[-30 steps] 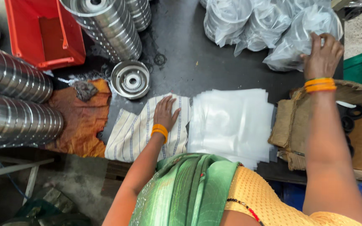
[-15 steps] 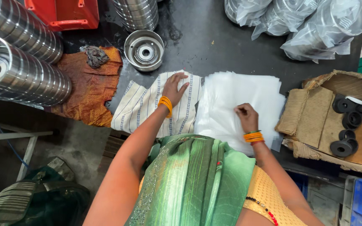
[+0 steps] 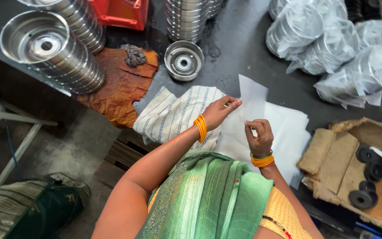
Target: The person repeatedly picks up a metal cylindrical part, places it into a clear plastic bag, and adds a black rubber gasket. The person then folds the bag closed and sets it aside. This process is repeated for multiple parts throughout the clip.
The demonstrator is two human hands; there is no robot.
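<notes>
My left hand [image 3: 222,111] and my right hand [image 3: 259,136] both pinch one clear plastic bag [image 3: 253,95] and lift it off a stack of clear plastic bags [image 3: 284,132] lying on the dark table. The raised bag stands up above the stack between my hands. A striped cloth [image 3: 173,116] lies under my left wrist. A single steel bowl-shaped part [image 3: 183,60] sits on the table just beyond the cloth.
Stacks of steel parts [image 3: 54,48] lie at the far left and another stack [image 3: 189,17] at the back. Bagged steel parts [image 3: 332,48] pile at the right. An orange rag [image 3: 120,86], a red crate [image 3: 122,12], and a cardboard box with black rubber rings [image 3: 370,172] are nearby.
My right hand came back from the bagged parts to the bag stack. Both hands now pinch one bag and have raised it off the stack; the left hand left the striped cloth.
</notes>
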